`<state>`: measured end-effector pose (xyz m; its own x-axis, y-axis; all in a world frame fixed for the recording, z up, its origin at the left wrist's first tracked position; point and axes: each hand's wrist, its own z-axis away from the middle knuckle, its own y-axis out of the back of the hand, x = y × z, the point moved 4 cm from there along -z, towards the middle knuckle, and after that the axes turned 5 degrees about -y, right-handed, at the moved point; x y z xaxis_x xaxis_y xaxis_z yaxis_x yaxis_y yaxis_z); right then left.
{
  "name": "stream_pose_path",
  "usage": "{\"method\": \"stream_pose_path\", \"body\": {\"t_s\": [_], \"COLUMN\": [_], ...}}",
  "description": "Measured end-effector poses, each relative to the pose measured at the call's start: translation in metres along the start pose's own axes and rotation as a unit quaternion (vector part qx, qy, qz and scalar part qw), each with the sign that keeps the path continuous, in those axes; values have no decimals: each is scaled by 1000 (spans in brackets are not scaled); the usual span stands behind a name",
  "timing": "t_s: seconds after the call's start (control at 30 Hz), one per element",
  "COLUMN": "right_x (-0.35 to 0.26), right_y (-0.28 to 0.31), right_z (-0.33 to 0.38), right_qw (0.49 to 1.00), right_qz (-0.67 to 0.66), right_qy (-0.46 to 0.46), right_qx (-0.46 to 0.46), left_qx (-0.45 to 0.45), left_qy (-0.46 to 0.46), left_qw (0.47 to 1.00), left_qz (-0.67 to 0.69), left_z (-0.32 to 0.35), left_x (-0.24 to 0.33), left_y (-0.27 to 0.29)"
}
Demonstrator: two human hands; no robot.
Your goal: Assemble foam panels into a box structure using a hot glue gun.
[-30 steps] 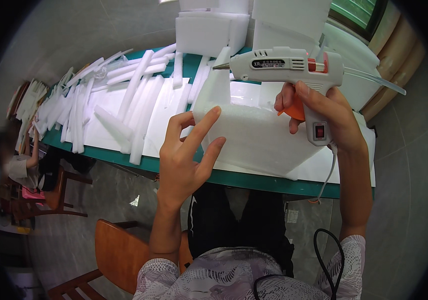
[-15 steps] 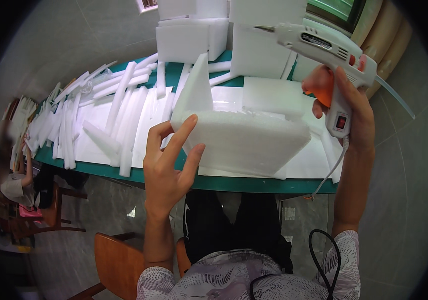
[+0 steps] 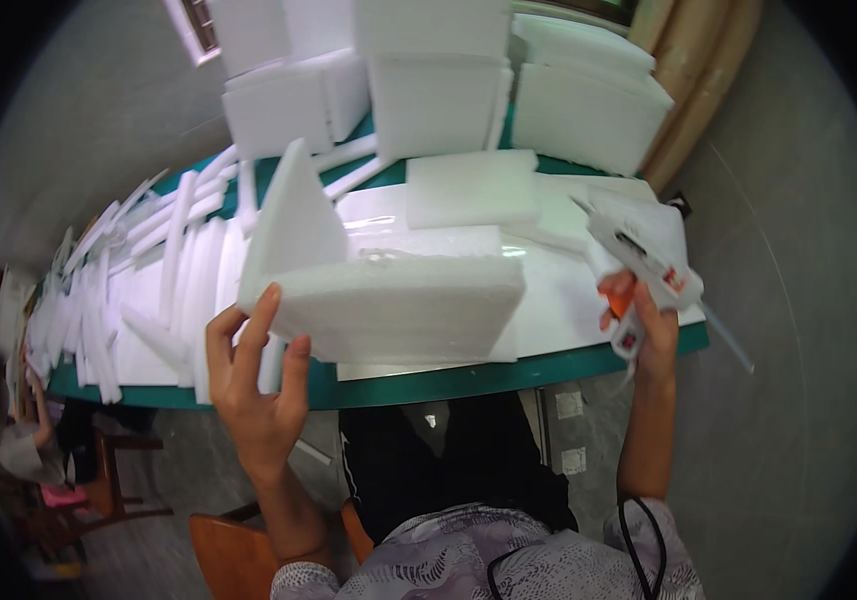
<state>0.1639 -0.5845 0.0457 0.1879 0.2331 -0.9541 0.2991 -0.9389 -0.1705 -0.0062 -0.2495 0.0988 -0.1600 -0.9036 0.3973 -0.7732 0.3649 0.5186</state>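
My right hand (image 3: pixel 651 335) is wrapped round the grip of a white hot glue gun (image 3: pixel 639 255) with an orange trigger. Its nozzle points up and left, and a clear glue stick (image 3: pixel 727 335) pokes out of the back. White foam panels stand joined at a corner in front of me: a long front panel (image 3: pixel 404 310) and a left side panel (image 3: pixel 294 220). My left hand (image 3: pixel 261 400) is at their near left corner, index fingertip against the foam, with thumb and fingers spread. Whether its fingertips press on the foam is hard to see.
Loose white foam strips (image 3: pixel 174 270) cover the left of the green table (image 3: pixel 429 385). Stacked foam blocks (image 3: pixel 439 105) line the back. A flat foam piece (image 3: pixel 474 188) lies behind the panels. A person (image 3: pixel 29 445) sits far left, beyond a wooden chair (image 3: pixel 234 555).
The glue gun has come down from high on the right to near the table's right side. My view has shifted; my left hand remains at the panels' corner.
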Motion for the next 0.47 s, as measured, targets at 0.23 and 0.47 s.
{"method": "stream_pose_path", "body": {"t_s": [0.23,0.47], "right_x": [63,100], "right_y": [27,27], "right_z": [34,26], "right_qw": [997,988], "right_qz": [-62,-134], "right_qy": [-48,-48], "right_qx": [11,-63], "left_qx": [8,16], "left_qy": [3,-14], "left_qw": [1000,1000], "left_qz": [3,8], "left_z": [-1,0], "left_x": [1,1], "left_y": [-4,6]}}
